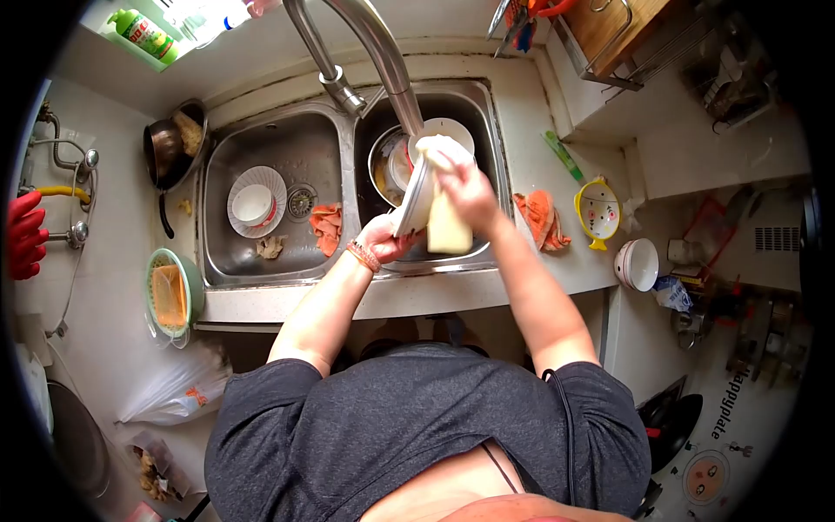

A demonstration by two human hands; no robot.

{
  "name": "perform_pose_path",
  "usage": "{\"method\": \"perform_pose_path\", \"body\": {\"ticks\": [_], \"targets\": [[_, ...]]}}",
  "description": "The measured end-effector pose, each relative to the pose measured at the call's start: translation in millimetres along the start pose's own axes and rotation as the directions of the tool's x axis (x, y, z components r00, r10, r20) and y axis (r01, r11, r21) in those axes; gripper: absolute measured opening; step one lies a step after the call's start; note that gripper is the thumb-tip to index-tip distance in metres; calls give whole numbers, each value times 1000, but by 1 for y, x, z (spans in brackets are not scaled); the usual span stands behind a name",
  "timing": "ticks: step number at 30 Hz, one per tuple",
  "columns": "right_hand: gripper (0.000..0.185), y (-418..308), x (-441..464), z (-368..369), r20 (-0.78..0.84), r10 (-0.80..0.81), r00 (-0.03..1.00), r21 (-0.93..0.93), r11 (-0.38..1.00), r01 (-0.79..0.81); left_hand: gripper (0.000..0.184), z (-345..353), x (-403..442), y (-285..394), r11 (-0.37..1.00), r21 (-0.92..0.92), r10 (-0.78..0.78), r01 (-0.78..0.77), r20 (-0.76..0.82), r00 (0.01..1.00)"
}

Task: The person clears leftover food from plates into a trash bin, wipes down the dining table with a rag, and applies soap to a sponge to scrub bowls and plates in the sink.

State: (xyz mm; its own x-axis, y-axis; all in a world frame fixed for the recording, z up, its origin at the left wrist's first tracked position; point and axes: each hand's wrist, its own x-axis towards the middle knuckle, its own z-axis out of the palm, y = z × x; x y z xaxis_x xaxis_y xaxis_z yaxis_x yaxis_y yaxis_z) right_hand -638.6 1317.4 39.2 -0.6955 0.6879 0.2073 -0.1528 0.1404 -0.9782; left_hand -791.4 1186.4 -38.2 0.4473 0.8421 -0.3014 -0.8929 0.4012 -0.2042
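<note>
Over the right sink basin, my left hand (389, 239) grips the lower edge of a white plate (416, 198) that is tilted almost on edge. A pale yellow cloth (449, 226) hangs from my right hand (467, 193), whose fingers are wrapped round it against the plate's upper part. The steel faucet (396, 74) ends just above the plate. Below, in the right basin, lie a metal bowl (380, 165) and a white dish (452, 132), both partly hidden by my hands and the plate.
The left basin (296, 143) holds a white bowl (252, 204) on a plate and an orange cloth (326, 228). Another orange cloth (541, 219), a yellow strainer (598, 209) and a bowl (637, 264) stand right; a pan (165, 150) and green basin (193, 291) left.
</note>
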Motion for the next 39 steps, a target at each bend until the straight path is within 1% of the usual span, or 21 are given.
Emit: {"method": "perform_pose_path", "body": {"ticks": [1,2,4,5,7,10,12,13,15,17,19,21,22,23,25,27,28,29,33,37,39], "targets": [[34,10,8,-8,87,330,940,480,813,-330,24,21,-6,-10,999,35,23,-22,-29,999],[40,3,12,-9,163,359,919,480,784,-392,23,5,-2,-7,998,65,11,-12,10,1000],[41,-11,6,8,143,12,990,-134,991,8,25,-42,12,8,997,75,32,-27,-73,997],[42,-14,-4,21,210,-145,967,-424,878,223,27,-57,13,10,998,46,51,-42,-204,978],[36,-23,-27,46,483,-221,847,-587,636,501,23,56,5,-38,899,245,426,-364,-285,859],[37,-42,-17,44,487,-243,839,-653,536,535,28,56,-4,-33,917,262,361,-301,-223,906],[44,-32,10,25,272,33,962,-267,963,42,31,13,-4,-14,968,202,198,-149,-246,949],[47,-33,22,13,281,288,916,65,946,-317,33,16,-6,-13,994,87,75,-62,-152,985],[48,-11,30,2,401,308,863,505,712,-489,42,41,-12,-20,954,-283,-119,101,-49,992],[45,14,20,3,325,274,905,680,597,-425,45,8,-7,-19,992,-86,-86,97,116,989],[59,52,-8,10,203,342,917,770,523,-365,42,31,-6,-20,725,640,335,-255,-4,942],[40,65,-22,18,6,355,935,784,579,-225,41,30,-2,-14,685,681,334,-260,23,942],[38,74,-26,11,-51,65,997,274,961,-48,42,14,-3,-9,909,398,119,-127,46,992],[37,69,-23,6,79,-216,973,-332,915,230,42,15,-3,-8,994,87,-81,69,147,986],[38,57,-16,4,-74,125,989,307,947,-97,48,24,-2,-3,995,84,45,-53,105,993],[37,47,-2,-3,25,409,912,772,572,-278,51,32,-6,4,911,263,368,-318,-166,915],[36,46,3,-9,44,419,907,738,599,-313,56,31,-18,12,772,471,483,-427,2,875],[37,44,9,-12,49,423,905,659,667,-347,58,64,-33,8,916,220,311,-336,140,940],[38,16,37,-18,209,368,906,283,864,-416,58,59,-36,18,752,579,301,-316,125,945],[30,-37,50,8,439,217,872,-352,934,-55,53,65,-34,18,651,736,315,-185,-40,948],[30,-50,50,27,691,47,722,-481,775,409,47,51,-28,15,558,784,408,-272,26,913]]}}
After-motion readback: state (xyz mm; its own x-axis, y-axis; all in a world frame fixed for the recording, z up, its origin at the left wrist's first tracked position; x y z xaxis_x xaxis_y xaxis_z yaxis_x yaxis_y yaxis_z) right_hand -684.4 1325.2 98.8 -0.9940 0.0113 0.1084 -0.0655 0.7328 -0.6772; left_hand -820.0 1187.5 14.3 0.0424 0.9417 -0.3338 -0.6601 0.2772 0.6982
